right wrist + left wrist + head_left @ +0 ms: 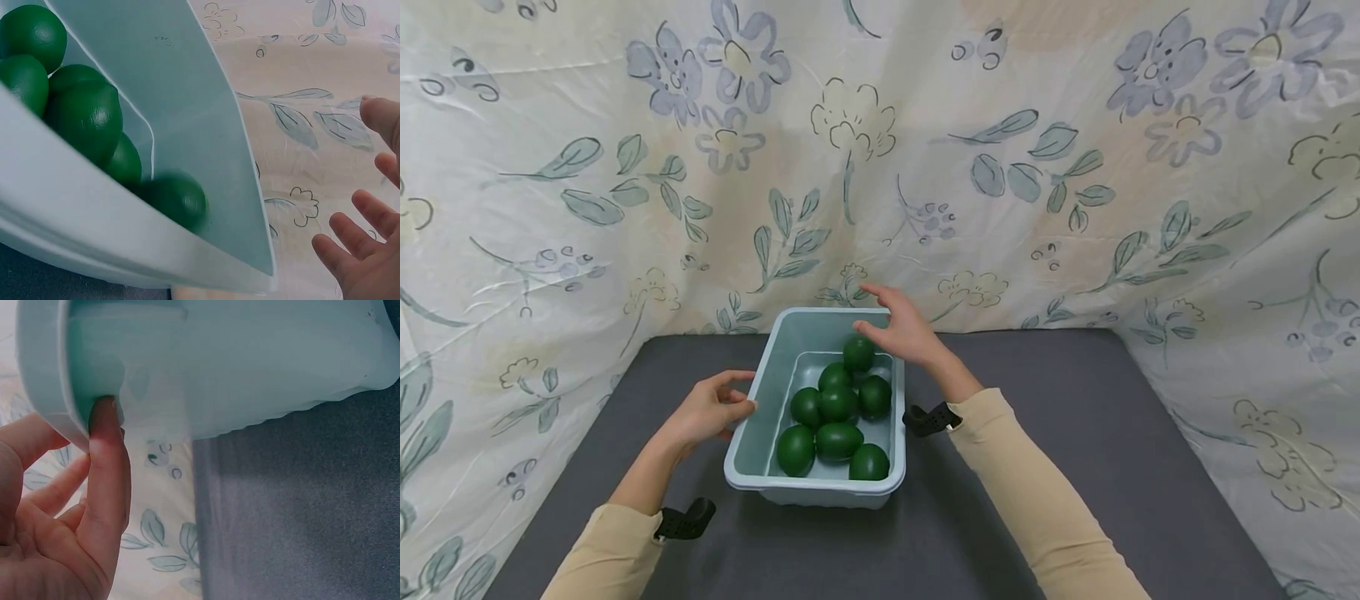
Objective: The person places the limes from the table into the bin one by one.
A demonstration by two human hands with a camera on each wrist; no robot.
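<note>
A light blue plastic bin [814,483] stands in the middle of the table in the head view, holding several dark green limes [838,404]. My left hand [703,412] pinches the bin's left rim; in the left wrist view its finger [107,475] reaches under the rim's lip. Over the bin's far right corner, my right hand [901,329] is spread with nothing in it. The right wrist view shows that hand's fingers [369,244] apart from the bin wall, and one lime [175,200] blurred at the bin's far end.
Dark grey cloth covers the table [1037,433]. A floral curtain [880,192] hangs close behind the bin and along both sides. Black bands [685,521] are worn at both wrists over beige sleeves.
</note>
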